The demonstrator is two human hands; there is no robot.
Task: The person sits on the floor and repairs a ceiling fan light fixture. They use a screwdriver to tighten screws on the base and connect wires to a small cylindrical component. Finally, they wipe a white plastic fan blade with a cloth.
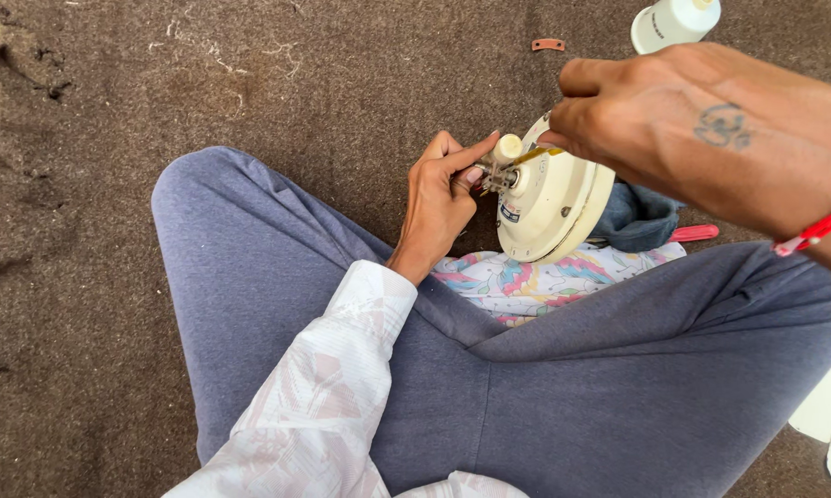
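Cream-coloured and round, the fan motor housing [552,198] is held on edge between the crossed legs of a seated person, with its flat face turned toward the left hand and its lower rim resting just above a patterned cloth [517,277]. From the centre of that face a short shaft with a pale cap [507,148] projects, and a small bunch of wire ends [491,177] is seen beside it.

The left hand [438,198] is closed in a pinch: thumb and forefinger are pressed together on the wire ends at the shaft, while the other fingers are curled in toward the palm. Its wrist emerges from a white, faintly patterned sleeve [341,387] that lies across the left thigh.

The right hand [655,120] is brought in from the upper right and is curled over the top rim of the housing, fingers bent and touching the edge; whether anything small is gripped between the fingertips cannot be told. A red band [816,231] is worn at its wrist.

Only one container is in view: a white plastic bottle [673,20] at the top edge, cut off by the frame, so its contents cannot be seen. A dark blue cloth [636,217] is bunched just behind the housing, with a red handle [694,232] showing beside it. Grey-blue trousers [563,387] fill the lower half, and a brown felt-like mat [157,74] covers the ground, on which a small orange clip [548,44] lies near the bottle.
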